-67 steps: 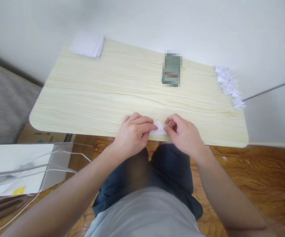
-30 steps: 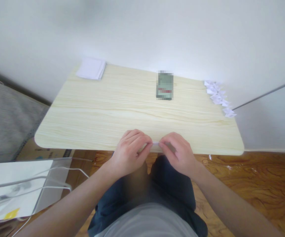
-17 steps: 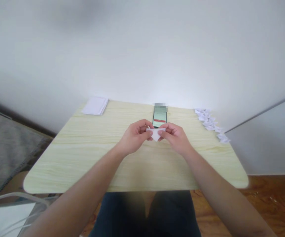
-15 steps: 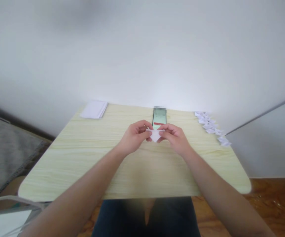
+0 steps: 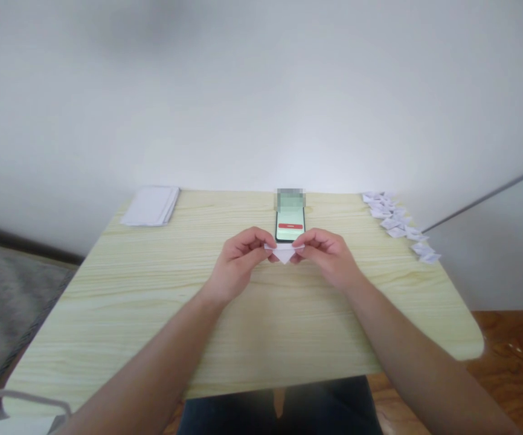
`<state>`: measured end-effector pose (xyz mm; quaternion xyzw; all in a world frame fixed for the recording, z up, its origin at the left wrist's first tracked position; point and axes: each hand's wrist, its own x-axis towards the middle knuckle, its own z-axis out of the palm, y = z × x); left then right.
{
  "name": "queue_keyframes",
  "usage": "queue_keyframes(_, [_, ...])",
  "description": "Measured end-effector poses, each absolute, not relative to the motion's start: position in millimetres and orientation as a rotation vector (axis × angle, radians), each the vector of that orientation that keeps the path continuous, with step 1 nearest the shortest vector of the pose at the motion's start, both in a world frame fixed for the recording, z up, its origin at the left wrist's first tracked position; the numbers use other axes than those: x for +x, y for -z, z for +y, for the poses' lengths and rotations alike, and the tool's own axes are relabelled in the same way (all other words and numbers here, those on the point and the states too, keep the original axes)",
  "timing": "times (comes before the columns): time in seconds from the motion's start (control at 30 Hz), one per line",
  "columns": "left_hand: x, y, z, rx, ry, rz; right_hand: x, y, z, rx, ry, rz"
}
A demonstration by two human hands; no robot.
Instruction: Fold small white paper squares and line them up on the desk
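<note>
Between my hands is a small piece of folded white paper [image 5: 285, 254], its lower part a downward-pointing triangle with a straight band along the top. My left hand [image 5: 242, 261] pinches its left end between thumb and fingers. At the right end, my right hand [image 5: 329, 257] grips it in the same way. Some fingertips are hidden behind the paper. Just beyond the paper, a phone [image 5: 290, 217] with a lit green screen and a red bar stands or lies on the table; which one I cannot tell.
A stack of white paper sheets [image 5: 150, 206] lies at the table's back left. Several folded white paper pieces [image 5: 396, 225] run in a row along the right edge. The light wood table [image 5: 153, 290] meets a white wall [image 5: 261, 109]. A pale cable [image 5: 26, 396] curves at the lower left.
The top edge of the paper now shows as a wider band with ends sticking out sideways. My fingers have shifted slightly along it. The view has tilted and moved closer to the table.
</note>
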<state>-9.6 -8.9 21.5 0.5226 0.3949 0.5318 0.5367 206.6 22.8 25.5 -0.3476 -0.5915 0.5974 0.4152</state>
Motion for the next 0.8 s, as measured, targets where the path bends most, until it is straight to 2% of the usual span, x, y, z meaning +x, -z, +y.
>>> queue_keyframes(0.8, [-0.7,-17.0,-11.7,1.354,-1.329,1.069,211.8,-20.2,18.9,-0.903,-1.163,-1.709])
